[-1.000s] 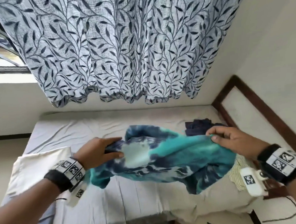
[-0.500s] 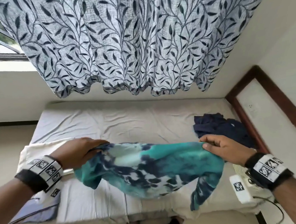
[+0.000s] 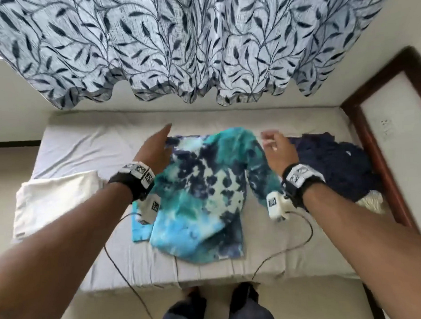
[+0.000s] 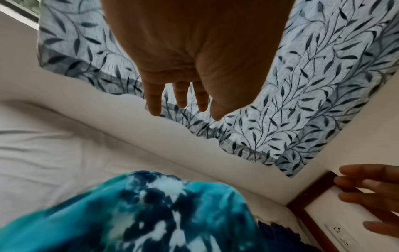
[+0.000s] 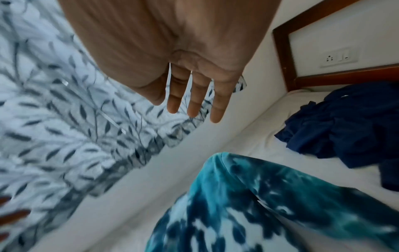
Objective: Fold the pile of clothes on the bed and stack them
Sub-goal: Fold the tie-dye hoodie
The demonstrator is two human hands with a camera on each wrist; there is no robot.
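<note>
A teal, white and navy tie-dye garment (image 3: 201,191) lies spread on the grey bed sheet (image 3: 87,151), its far edge still lifted in a hump (image 4: 164,204) (image 5: 270,196). My left hand (image 3: 155,147) hovers over its far left corner with straight fingers (image 4: 179,97), holding nothing. Over the far right corner my right hand (image 3: 276,148) hangs with fingers (image 5: 194,100) extended and empty. A crumpled navy garment (image 3: 336,162) (image 5: 349,122) lies on the bed to the right, with a pale striped piece (image 3: 371,201) under its near edge.
A folded white cloth (image 3: 53,201) sits at the bed's left side. A leaf-print curtain (image 3: 198,43) hangs over the far wall. The dark wooden headboard frame (image 3: 385,164) borders the bed on the right, with a wall socket (image 5: 337,57). My legs (image 3: 212,313) stand at the near edge.
Both hands carried the tie-dye garment forward, laid it down on the bed and let go. The fingers have opened above its far corners.
</note>
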